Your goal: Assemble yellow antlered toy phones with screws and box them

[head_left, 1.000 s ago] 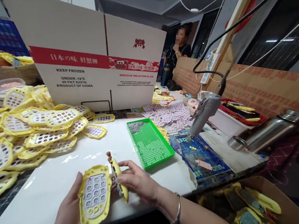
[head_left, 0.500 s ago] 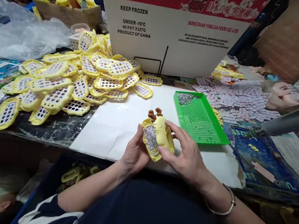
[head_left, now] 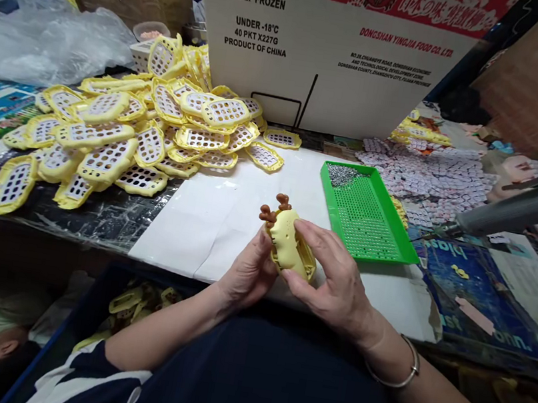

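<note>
Both my hands hold one yellow plastic toy shell (head_left: 289,246) with small brown antlers at its top, just above the near edge of the white sheet (head_left: 206,212). My left hand (head_left: 249,272) cups it from the left and below, fingers curled around it. My right hand (head_left: 335,279) presses on it from the right, thumb and fingers closed on its back. A metal bangle (head_left: 400,369) sits on my right wrist. The shell's inner side is hidden from me.
A heap of yellow perforated keypad frames (head_left: 127,133) covers the table's left. A green tray (head_left: 368,213) with small screws lies right of my hands. A large cardboard box (head_left: 333,43) stands behind. An electric screwdriver (head_left: 526,206) hangs at right. A bin of parts (head_left: 137,303) sits below.
The two yellow halves that were apart a second ago are now pressed together in both hands. The grey keypad face is no longer visible. My view has tipped downward.
</note>
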Action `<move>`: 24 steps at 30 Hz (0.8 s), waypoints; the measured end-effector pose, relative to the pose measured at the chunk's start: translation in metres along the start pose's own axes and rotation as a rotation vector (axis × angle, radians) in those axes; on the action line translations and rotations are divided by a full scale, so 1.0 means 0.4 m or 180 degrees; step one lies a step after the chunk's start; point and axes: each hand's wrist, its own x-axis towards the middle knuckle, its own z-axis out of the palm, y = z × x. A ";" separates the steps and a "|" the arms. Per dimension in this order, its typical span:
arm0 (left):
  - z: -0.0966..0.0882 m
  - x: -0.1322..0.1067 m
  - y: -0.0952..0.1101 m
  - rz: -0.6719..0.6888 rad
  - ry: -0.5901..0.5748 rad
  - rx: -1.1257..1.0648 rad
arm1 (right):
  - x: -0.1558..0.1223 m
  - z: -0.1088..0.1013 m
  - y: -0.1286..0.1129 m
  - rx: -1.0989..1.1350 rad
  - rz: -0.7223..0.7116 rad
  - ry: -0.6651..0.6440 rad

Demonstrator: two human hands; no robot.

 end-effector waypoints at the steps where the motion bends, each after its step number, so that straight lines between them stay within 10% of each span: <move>1: -0.003 0.000 -0.001 0.0008 -0.0047 0.0006 | -0.002 -0.001 0.001 0.0009 -0.0045 0.0007; 24: -0.004 -0.008 0.003 0.0215 -0.0316 0.0644 | -0.014 -0.038 0.010 0.0269 -0.0324 -0.0291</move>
